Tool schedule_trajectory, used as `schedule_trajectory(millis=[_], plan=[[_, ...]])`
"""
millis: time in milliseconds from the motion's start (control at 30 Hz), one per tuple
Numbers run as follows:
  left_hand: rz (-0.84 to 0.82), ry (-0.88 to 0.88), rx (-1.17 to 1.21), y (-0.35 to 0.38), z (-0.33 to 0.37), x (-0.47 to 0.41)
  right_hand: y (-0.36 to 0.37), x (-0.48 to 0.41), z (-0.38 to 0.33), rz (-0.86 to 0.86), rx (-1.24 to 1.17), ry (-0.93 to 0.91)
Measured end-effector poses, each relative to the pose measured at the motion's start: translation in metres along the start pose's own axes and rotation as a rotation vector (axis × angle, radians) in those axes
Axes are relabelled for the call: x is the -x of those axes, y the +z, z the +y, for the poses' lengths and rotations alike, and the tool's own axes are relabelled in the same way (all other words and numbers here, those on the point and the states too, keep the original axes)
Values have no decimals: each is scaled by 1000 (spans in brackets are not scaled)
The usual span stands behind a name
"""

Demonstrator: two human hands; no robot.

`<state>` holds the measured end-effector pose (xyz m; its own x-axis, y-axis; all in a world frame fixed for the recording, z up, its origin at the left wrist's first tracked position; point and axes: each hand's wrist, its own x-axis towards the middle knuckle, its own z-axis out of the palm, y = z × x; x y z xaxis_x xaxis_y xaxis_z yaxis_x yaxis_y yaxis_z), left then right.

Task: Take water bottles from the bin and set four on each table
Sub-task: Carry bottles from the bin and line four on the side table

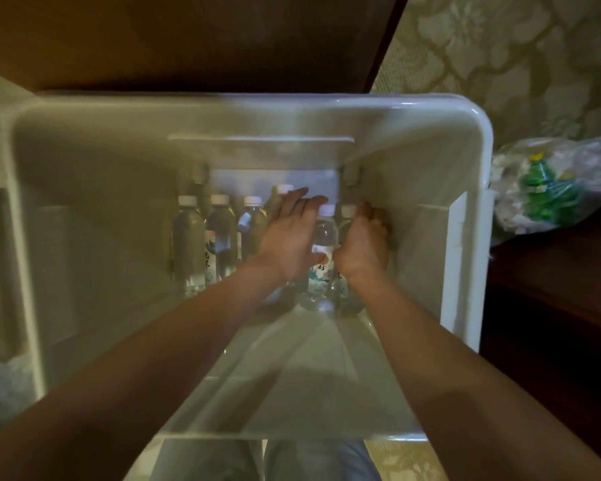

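Honestly, reaching deep into the white bin [483, 140]
water bottles [219, 237] sit side by side at the bottom, bare floor strip past the caps; left hand [288, 234] flat, fingers straight over them; right hand [365, 237] tight against the right wall, grip unclear.

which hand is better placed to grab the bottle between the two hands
Left. The left hand is open, fingers straight, just beside that bottle; the right hand has fingers curled by the bin wall, possibly already around another bottle.
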<state>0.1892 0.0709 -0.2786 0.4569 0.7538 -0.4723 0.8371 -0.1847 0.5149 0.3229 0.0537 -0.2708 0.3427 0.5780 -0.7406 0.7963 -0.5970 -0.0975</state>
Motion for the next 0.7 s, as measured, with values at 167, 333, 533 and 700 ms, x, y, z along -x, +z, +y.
schedule_trajectory(millis=[167, 333, 533, 700], plan=[[55, -80, 357, 9, 6, 34, 1, 15, 4, 24, 4, -53], [74, -110, 533, 17, 1, 47, 5, 24, 4, -31, -210, -109], [59, -185, 759, 13, -6, 67, 1, 43, 5, -87, -385, -142], [81, -229, 900, -13, -12, 85, -14, 61, -6, -136, -390, -211]])
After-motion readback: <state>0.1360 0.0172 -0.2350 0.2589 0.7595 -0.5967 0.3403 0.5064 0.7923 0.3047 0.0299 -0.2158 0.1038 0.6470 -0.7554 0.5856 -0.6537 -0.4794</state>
